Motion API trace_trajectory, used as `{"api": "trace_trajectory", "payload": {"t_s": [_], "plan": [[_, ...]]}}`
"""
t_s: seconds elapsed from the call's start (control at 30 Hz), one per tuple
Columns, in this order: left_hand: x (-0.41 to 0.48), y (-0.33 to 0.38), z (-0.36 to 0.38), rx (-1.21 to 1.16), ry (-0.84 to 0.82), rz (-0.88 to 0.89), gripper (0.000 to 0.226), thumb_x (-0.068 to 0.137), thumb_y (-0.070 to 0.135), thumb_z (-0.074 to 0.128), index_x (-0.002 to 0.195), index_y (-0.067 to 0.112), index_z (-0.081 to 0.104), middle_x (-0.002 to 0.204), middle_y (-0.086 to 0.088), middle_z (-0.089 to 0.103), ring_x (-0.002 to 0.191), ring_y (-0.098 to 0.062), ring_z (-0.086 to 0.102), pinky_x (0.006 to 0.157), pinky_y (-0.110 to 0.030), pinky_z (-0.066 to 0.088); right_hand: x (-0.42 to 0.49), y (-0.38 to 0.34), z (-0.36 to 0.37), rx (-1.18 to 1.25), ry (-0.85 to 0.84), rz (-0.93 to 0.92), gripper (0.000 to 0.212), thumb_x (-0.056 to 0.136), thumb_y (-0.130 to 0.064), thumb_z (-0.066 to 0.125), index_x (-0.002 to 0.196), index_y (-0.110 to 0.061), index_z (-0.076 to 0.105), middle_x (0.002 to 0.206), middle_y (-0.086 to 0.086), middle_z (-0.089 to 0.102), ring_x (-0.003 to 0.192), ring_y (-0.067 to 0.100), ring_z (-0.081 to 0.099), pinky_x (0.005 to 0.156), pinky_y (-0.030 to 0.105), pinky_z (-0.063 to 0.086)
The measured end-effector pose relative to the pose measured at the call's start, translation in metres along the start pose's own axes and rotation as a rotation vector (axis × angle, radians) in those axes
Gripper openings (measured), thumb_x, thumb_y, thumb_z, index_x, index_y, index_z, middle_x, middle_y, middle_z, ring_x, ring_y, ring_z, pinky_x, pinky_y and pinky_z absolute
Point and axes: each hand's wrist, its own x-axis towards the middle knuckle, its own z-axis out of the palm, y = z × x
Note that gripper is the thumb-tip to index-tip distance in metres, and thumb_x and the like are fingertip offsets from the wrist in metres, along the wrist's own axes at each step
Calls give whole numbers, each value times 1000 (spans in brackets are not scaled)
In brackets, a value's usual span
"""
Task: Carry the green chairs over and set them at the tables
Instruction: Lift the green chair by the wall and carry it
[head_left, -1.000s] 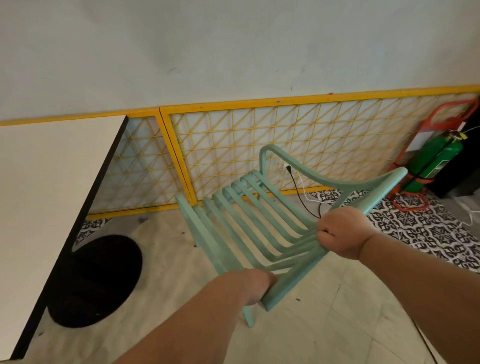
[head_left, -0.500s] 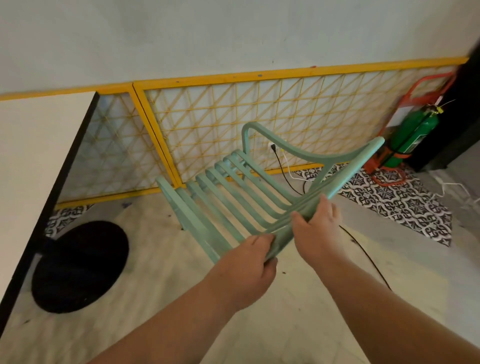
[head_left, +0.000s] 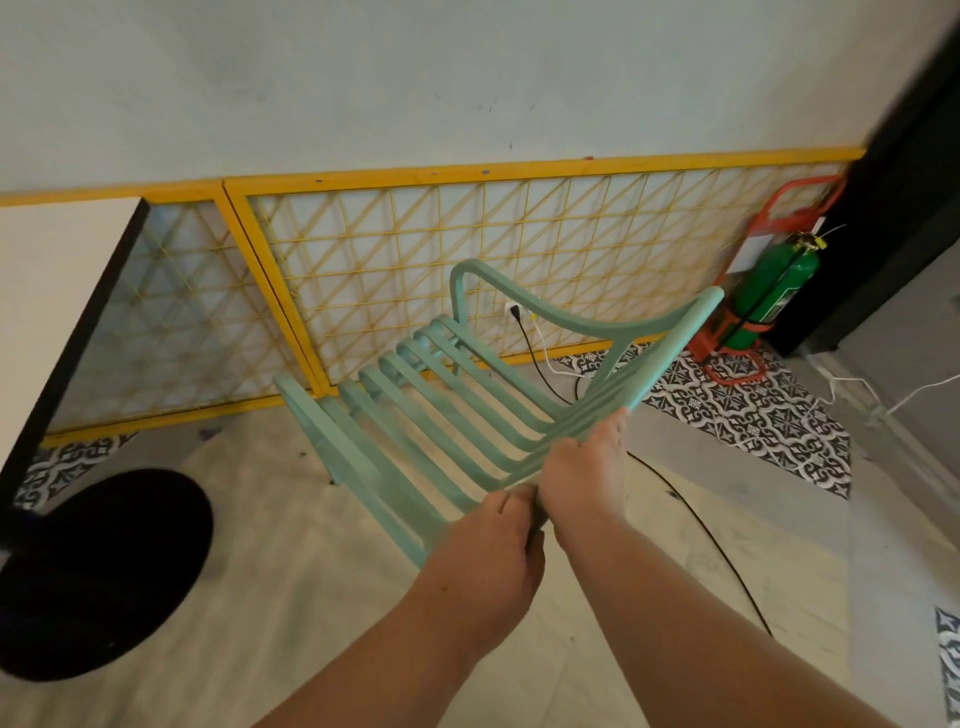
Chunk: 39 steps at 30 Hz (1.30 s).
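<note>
A mint-green slatted chair (head_left: 441, 410) is tipped toward me in the middle of the view, its seat slats running away to the wall. My left hand (head_left: 488, 540) grips the near end of the chair's backrest. My right hand (head_left: 584, 473) holds the backrest rail right beside it, fingers wrapped under the slats. A white table (head_left: 47, 291) with a black edge stands at the left, its round black base (head_left: 98, 571) on the floor.
A yellow lattice panel (head_left: 467, 270) lines the wall behind the chair. A green fire extinguisher (head_left: 774, 291) in a red stand sits at the right. A black cable (head_left: 706, 540) and white cords cross the floor at the right.
My right hand has slid down the backrest rail next to my left hand. The chair and my view have shifted left, away from the table.
</note>
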Motion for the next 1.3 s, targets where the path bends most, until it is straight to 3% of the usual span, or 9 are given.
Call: {"api": "trace_trajectory", "payload": {"t_s": [0.33, 0.5, 0.63, 0.7, 0.8, 0.93, 1.07, 1.17, 1.3], "plan": [[53, 27, 35, 36, 52, -111, 23, 103, 29, 37, 117, 20, 54, 106, -2, 57, 89, -25, 59, 81, -44, 49, 51, -15, -13, -149, 76, -19, 85, 90, -5, 40, 162, -23, 0, 146, 13, 44, 110, 30, 60, 90, 49, 55], [79, 50, 55, 6, 1, -210, 21, 102, 27, 39, 116, 19, 52, 113, -5, 54, 95, -30, 58, 75, -38, 38, 77, -14, -32, -220, 85, -15, 86, 88, -6, 40, 162, -27, 2, 127, 11, 55, 93, 26, 62, 69, 39, 54], [96, 73, 65, -97, -49, -172, 24, 104, 26, 35, 122, 16, 49, 120, -11, 50, 103, -38, 55, 81, -44, 39, 105, -15, -54, -317, 84, -38, 81, 90, -6, 43, 161, -23, 8, 108, 11, 61, 74, 19, 58, 48, 27, 35], [103, 79, 71, -113, -56, -153, 24, 104, 26, 34, 122, 17, 46, 121, -12, 48, 103, -39, 54, 79, -44, 37, 116, -14, -62, -368, 86, -51, 77, 91, -6, 46, 159, -19, 13, 97, 8, 60, 69, 16, 56, 49, 27, 37], [115, 88, 80, -105, -64, -160, 27, 105, 29, 34, 127, 15, 43, 124, -13, 47, 104, -39, 55, 80, -46, 38, 130, -14, -71, -397, 100, -87, 58, 91, -4, 53, 145, -12, 31, 112, 18, 61, 83, 26, 55, 70, 34, 44], [131, 99, 87, -92, -158, -151, 37, 102, 31, 37, 136, 13, 38, 128, -13, 43, 109, -38, 53, 86, -47, 40, 141, -17, -83, -482, 85, -93, 72, 91, -4, 46, 157, -15, 18, 114, 17, 57, 79, 26, 55, 51, 28, 34], [130, 55, 63, -30, -204, 22, 61, 91, 61, 40, 138, 22, 45, 123, -5, 52, 114, -27, 51, 96, -50, 46, 143, -17, -84, -514, 72, -96, 75, 94, -5, 43, 160, -18, 10, 114, 17, 54, 76, 25, 57, 52, 30, 37], [133, -25, 32, 297, -146, -44, 85, 87, 73, 37, 156, 24, 28, 154, -3, 43, 142, -26, 37, 117, -52, 31, 141, -17, -85, -513, 58, -89, 72, 94, -3, 42, 158, -17, 12, 111, 18, 57, 81, 29, 61, 55, 35, 44], [147, -127, -2, 560, -180, -157, 97, 84, 76, 45, 160, 24, 15, 163, -1, 31, 149, -26, 26, 120, -51, 24, 144, -15, -85, -565, 76, -128, 62, 93, -3, 48, 150, -9, 24, 98, 16, 59, 82, 31, 61, 67, 45, 54]]}}
